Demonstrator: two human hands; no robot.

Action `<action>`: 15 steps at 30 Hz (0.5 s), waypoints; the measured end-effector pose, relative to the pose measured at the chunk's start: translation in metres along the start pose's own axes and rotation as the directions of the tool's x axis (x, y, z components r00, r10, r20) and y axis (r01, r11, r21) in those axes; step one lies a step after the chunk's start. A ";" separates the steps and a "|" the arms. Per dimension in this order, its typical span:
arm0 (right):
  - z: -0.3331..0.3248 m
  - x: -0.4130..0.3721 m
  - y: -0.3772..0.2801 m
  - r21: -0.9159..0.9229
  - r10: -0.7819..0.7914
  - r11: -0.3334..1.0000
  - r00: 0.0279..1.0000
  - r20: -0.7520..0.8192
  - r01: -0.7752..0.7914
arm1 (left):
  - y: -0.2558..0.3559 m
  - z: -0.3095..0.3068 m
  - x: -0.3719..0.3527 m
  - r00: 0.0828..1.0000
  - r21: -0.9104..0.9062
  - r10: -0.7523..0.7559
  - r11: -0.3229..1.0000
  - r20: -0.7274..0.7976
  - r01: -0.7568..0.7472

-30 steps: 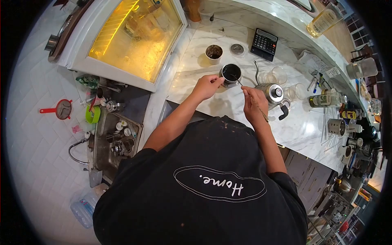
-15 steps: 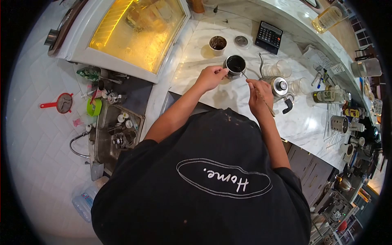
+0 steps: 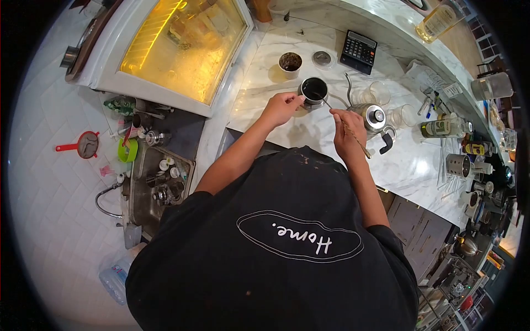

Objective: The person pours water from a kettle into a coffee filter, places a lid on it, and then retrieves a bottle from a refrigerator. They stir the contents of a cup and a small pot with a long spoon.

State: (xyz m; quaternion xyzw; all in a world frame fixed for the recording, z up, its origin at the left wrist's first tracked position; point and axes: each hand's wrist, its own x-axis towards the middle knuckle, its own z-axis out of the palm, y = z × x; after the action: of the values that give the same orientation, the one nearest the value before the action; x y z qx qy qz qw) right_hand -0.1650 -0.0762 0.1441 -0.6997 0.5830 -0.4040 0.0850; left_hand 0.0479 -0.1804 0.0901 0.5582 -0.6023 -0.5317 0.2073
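A metal cup (image 3: pixel 313 89) with dark liquid in it stands on the marble counter. My left hand (image 3: pixel 282 108) pinches the near left side of its rim. In my right hand (image 3: pixel 349 130) is a thin twisted metal spoon (image 3: pixel 358 140), its far end reaching into the cup. Just right of that hand stands a steel gooseneck kettle (image 3: pixel 373 117) with a black handle. Beyond the cup are a paper cup (image 3: pixel 290 65) with dark contents and a round clear lid (image 3: pixel 323 59).
A black calculator (image 3: pixel 359 52) lies at the back. Clear glasses (image 3: pixel 377 94) and a green bottle (image 3: pixel 441 128) stand right of the kettle. At the left are a glass-fronted cabinet (image 3: pixel 182 49) and a sink (image 3: pixel 144 190) holding small items.
The whole view has shifted slightly. Both hands keep their grips on the cup and the spoon, with little visible movement.
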 end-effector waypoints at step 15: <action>0.000 -0.001 -0.001 0.019 -0.003 1.000 1.000 -0.007 0.003 | -0.006 0.002 0.003 1.000 -0.001 0.010 1.000 -0.017 -0.010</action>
State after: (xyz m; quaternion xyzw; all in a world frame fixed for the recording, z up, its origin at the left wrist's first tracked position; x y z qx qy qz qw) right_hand -0.1639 -0.0753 0.1442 -0.6983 0.5782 -0.4124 0.0889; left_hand 0.0482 -0.1805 0.0829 0.5595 -0.6030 -0.5262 0.2154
